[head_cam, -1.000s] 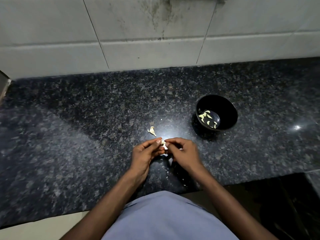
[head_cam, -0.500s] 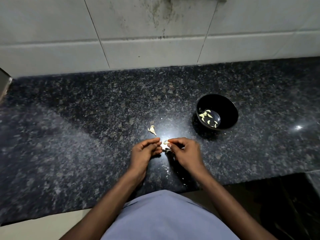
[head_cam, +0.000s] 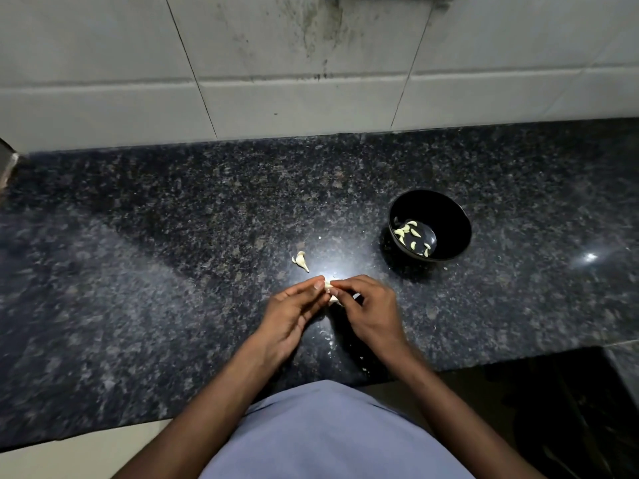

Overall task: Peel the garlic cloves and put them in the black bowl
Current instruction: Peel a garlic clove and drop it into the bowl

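Note:
Over the dark granite counter (head_cam: pixel 173 288), my left hand (head_cam: pixel 294 312) and my right hand (head_cam: pixel 370 312) meet fingertip to fingertip and together pinch a small pale garlic clove (head_cam: pixel 328 286). Most of the clove is hidden by the fingers. A second unpeeled clove (head_cam: pixel 301 261) lies on the counter just beyond my left hand. The black bowl (head_cam: pixel 449 216) stands to the right and farther back, with several peeled cloves (head_cam: pixel 411 235) in its bottom.
Small bits of garlic skin (head_cam: pixel 325 335) lie on the counter under and near my hands. A white tiled wall (head_cam: pixel 311 81) rises behind the counter. The counter's front edge runs just before my body, with a darker drop at the lower right.
My hands have come closer together again around the clove after parting slightly half a second ago. The bowl and the loose clove have not moved.

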